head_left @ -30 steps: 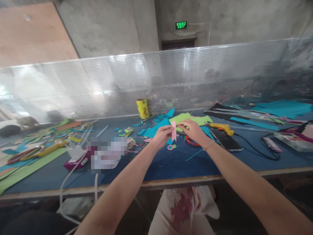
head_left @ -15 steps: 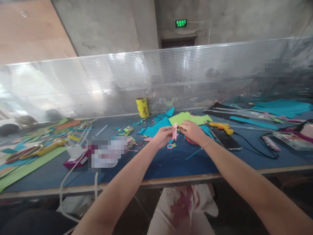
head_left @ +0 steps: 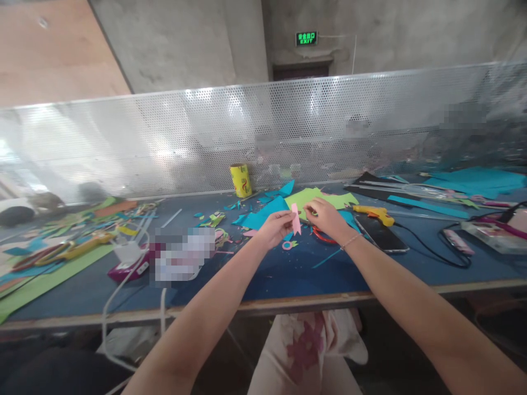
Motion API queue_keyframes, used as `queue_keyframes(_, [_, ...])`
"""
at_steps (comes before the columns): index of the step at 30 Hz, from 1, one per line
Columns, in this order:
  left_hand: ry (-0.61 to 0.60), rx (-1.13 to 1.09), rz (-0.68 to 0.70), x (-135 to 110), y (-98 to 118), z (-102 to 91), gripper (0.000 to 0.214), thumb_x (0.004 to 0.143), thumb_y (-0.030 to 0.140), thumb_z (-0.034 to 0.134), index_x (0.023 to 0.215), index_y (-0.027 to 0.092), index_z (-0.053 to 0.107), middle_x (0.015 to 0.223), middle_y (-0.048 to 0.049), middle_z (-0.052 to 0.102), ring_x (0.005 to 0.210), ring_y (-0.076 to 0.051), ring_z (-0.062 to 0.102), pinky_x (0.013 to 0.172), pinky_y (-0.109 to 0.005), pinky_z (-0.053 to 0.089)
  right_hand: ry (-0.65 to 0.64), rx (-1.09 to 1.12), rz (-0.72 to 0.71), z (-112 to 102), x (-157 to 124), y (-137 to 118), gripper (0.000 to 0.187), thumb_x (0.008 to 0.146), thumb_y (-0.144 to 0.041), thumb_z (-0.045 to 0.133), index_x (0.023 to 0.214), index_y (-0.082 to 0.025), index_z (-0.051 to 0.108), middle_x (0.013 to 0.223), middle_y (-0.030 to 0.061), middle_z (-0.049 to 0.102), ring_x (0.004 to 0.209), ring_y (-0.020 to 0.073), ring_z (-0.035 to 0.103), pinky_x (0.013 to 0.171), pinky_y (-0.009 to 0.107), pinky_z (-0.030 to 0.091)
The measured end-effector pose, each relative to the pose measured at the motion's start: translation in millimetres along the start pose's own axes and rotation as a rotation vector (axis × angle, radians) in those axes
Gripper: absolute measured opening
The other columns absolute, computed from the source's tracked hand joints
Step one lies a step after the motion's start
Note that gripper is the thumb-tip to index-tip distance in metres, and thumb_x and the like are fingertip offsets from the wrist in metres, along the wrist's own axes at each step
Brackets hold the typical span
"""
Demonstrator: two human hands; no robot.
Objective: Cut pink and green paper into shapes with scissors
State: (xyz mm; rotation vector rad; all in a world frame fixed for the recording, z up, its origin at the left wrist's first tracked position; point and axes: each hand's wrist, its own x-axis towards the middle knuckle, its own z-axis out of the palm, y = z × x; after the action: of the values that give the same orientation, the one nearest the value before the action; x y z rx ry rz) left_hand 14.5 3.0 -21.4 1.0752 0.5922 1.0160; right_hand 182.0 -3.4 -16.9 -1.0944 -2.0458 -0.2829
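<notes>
A small pink paper strip [head_left: 295, 219] stands upright, tilted slightly, above the blue table [head_left: 288, 274]. My left hand [head_left: 275, 227] pinches it from the left. My right hand [head_left: 327, 218] is curled just to its right, fingertips close to the strip; whether they touch it I cannot tell. Beneath the hands lie teal [head_left: 263, 215] and lime green paper scraps [head_left: 319, 197], red scissors [head_left: 321, 237] partly hidden by my right wrist, and a small pink and teal cut-out [head_left: 289, 245].
A yellow can [head_left: 240, 180] stands by the perforated metal screen [head_left: 263, 137]. A yellow glue gun [head_left: 373, 214], a phone [head_left: 381, 235] and a black cable [head_left: 448, 247] lie to the right. Paper scraps and yellow-handled scissors [head_left: 78, 247] clutter the left, with a white cable [head_left: 119, 285].
The pink strip has tilted a little to the right, and my right hand has drawn slightly away from it. Both hands stay in about the same place.
</notes>
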Motion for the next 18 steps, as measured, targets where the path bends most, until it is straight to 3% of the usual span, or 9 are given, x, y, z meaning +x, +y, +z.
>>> queue_keyframes(3, [0.094, 0.019, 0.017, 0.7, -0.5, -1.6, 0.012, 0.06, 0.014, 0.068, 0.066, 0.011, 0.058, 0.058, -0.0013, 0.059, 0.054, -0.007, 0.055, 0.056, -0.021, 0.045, 0.024, 0.048, 0.107, -1.2, -0.1, 3.0, 0.01, 0.075, -0.014, 0.037, 0.067, -0.018, 0.042, 0.07, 0.0033, 0.046, 0.067, 0.0141, 0.044, 0.064, 0.026, 0.036])
queue_keyframes(9, [0.218, 0.032, 0.1, 3.1, 1.9, -4.5, 0.015, 0.059, 0.012, 0.067, 0.064, 0.012, 0.054, 0.057, -0.0011, 0.059, 0.057, -0.009, 0.058, 0.063, -0.024, 0.048, -0.104, -0.045, 0.305, -2.6, 1.0, 17.2, 0.021, 0.081, -0.019, 0.028, 0.066, -0.018, 0.042, 0.067, 0.0045, 0.05, 0.063, 0.0143, 0.045, 0.058, 0.025, 0.032])
queue_keyframes(11, [0.228, 0.024, 0.13, 5.3, 2.0, -6.7, 0.017, 0.058, 0.011, 0.067, 0.066, 0.012, 0.053, 0.06, -0.0017, 0.06, 0.06, -0.011, 0.06, 0.066, -0.026, 0.049, -0.204, -0.171, 0.384, -4.8, -0.3, 27.4, 0.021, 0.081, -0.019, 0.031, 0.066, -0.016, 0.046, 0.07, 0.0081, 0.055, 0.065, 0.0154, 0.048, 0.058, 0.026, 0.032])
queue_keyframes(15, [0.208, 0.026, 0.188, 9.2, 2.1, -10.5, 0.017, 0.056, 0.01, 0.066, 0.067, 0.012, 0.053, 0.062, -0.0024, 0.061, 0.063, -0.012, 0.061, 0.068, -0.029, 0.049, -0.556, -0.279, 0.443, -12.5, -7.7, 44.4, 0.019, 0.075, -0.016, 0.041, 0.061, -0.015, 0.054, 0.066, 0.0112, 0.059, 0.062, 0.017, 0.052, 0.055, 0.027, 0.031])
queue_keyframes(18, [0.226, 0.024, 0.226, 10.3, 2.9, -11.4, 0.016, 0.057, 0.009, 0.064, 0.071, 0.012, 0.056, 0.061, -0.0014, 0.06, 0.061, -0.011, 0.059, 0.065, -0.026, 0.047, -0.633, -0.186, 0.416, -13.8, -12.9, 45.9, 0.009, 0.068, -0.022, 0.053, 0.072, -0.017, 0.058, 0.071, 0.0099, 0.061, 0.065, 0.0184, 0.055, 0.055, 0.026, 0.034])
